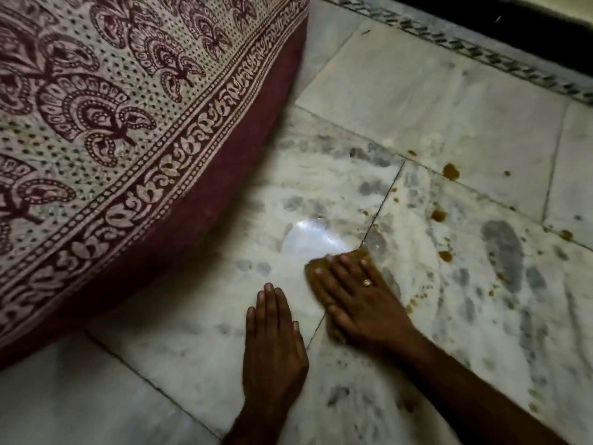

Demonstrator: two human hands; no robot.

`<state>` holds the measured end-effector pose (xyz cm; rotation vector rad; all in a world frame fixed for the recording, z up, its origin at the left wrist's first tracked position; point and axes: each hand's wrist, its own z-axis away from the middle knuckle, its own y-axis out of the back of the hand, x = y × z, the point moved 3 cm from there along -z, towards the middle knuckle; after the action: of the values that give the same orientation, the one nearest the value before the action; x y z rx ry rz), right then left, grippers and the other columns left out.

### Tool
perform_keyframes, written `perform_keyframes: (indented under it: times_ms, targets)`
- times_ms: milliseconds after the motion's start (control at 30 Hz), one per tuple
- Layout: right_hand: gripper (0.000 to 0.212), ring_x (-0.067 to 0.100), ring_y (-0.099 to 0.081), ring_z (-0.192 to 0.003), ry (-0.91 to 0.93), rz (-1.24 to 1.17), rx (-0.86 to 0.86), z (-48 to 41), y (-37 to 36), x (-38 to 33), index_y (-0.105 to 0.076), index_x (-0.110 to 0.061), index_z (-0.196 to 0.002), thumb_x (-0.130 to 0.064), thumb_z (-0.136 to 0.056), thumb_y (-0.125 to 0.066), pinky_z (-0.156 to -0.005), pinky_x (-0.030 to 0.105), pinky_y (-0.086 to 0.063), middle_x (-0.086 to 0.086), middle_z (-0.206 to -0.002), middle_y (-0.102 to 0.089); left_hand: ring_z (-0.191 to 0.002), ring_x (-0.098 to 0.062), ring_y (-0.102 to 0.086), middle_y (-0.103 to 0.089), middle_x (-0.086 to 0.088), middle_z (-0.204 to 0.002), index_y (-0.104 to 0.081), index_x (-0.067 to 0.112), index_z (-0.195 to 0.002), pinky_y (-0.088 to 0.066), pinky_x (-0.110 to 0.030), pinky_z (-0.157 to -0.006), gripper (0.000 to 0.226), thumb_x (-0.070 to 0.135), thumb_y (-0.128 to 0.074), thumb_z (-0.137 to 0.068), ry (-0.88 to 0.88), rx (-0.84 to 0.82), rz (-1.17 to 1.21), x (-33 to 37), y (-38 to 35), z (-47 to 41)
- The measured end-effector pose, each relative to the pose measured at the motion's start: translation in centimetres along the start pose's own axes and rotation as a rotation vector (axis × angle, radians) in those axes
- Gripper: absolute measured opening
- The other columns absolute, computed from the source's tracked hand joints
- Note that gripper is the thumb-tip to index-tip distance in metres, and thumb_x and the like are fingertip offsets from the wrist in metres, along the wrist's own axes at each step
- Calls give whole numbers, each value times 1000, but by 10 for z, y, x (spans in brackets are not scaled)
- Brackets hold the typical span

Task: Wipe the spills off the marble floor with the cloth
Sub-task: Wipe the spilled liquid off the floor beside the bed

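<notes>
Brown and damp-looking, the cloth [346, 264] lies flat on the marble floor [433, 101] under the right hand [359, 297], whose fingers are spread wide and pressed down on it, probably so the whole palm drives the wipe. Only the cloth's edges show around the hand; the rest is covered, so its size and fold cannot be told.

The left hand [272, 335] rests at the cloth's eight o'clock, just beside it, flat on bare stone with fingers together and holding nothing, likely as a prop for the person's weight.

Amber spills [451, 171] dot the floor from the cloth's one o'clock round to its four o'clock, well apart from it, so much of the job seems left. A glossy patch at its eleven o'clock may be wetness or glare; which is unclear.

A patterned bedspread [112, 123] hangs at ten o'clock and hides the floor beneath it.
</notes>
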<state>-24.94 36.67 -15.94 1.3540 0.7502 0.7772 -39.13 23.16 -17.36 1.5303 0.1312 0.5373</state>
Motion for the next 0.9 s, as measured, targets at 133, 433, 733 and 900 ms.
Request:
perform_keyframes:
  times_ms: [133,433,733,900]
  targets:
    - [68,37,-8,-161,-276,-9,-16,-64,5,47,-6,-17,-167,-40,-105,-22,-124,62,-16,15,-174,-10,-151,-35,-26,-23,-23,-163,-23,-4,-154,-18,-47,-123,63,28,-29,-100,16,-3,16,4,0,-1]
    - [64,30,-19,-160,132,-13,65,-31,0,-47,-19,-23,-166,-44,-107,-35,-127,58,-19,7,-172,-24,-147,-35,-33,-31,-23,-159,-34,-7,-150,-26,-49,-118,60,26,-33,-100,-24,120,151,-5,5,1]
    - [71,37,-17,-159,-283,-51,13,-40,10,27,-3,-22,-166,-43,-103,-26,-127,58,-13,12,-173,-18,-150,-31,-30,-29,-19,-162,-30,-3,-153,-25,-46,-121,60,31,-19,-104,-67,46,113,0,3,3]
    - [65,28,-13,-161,-32,-36,54,5,1,-46,-15,-26,-166,-43,-106,-33,-130,52,-12,4,-174,-18,-152,-28,-24,-26,-17,-163,-27,-1,-154,-20,-45,-123,61,30,-27,-102,-60,73,190,-7,2,3]
